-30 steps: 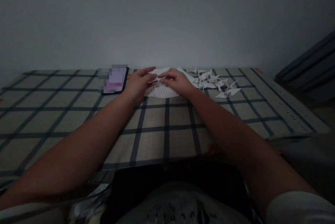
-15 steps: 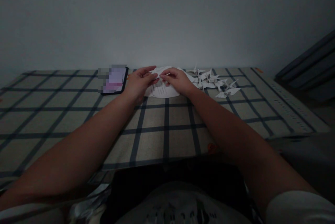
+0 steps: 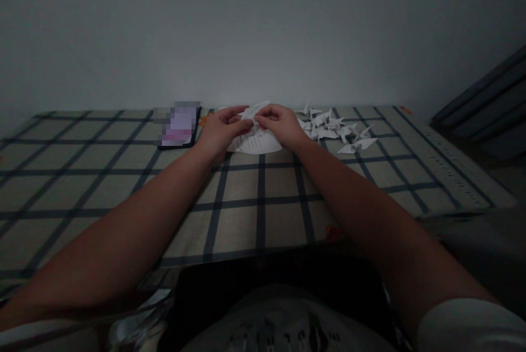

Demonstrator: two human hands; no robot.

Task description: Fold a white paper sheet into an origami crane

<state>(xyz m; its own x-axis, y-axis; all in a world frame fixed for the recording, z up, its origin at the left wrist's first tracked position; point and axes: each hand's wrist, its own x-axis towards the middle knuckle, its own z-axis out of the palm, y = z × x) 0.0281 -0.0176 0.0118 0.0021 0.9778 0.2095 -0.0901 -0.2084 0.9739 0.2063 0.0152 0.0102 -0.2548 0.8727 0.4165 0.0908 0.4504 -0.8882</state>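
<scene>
My left hand (image 3: pixel 223 129) and my right hand (image 3: pixel 282 124) meet near the back of the table, thumbs and fingertips pinching a small white piece of paper (image 3: pixel 251 114) between them. Its folds are too small and dim to make out, and the fingers cover part of it. Directly beneath lies a white sheet (image 3: pixel 259 143) with faint printed lines, partly hidden by both hands. Just right of my right hand is a loose pile of small folded paper cranes (image 3: pixel 327 127), white with some grey print.
A phone (image 3: pixel 181 126) with a lit, partly blurred screen lies left of my left hand. The checked tablecloth (image 3: pixel 242 215) covers the table up to the pale wall (image 3: pixel 263 28). Dark slanted panels (image 3: pixel 489 105) stand at the far right.
The small paper between my fingertips now stands up higher and shows more of its white surface. My fingers have shifted slightly; the cranes and phone stay put.
</scene>
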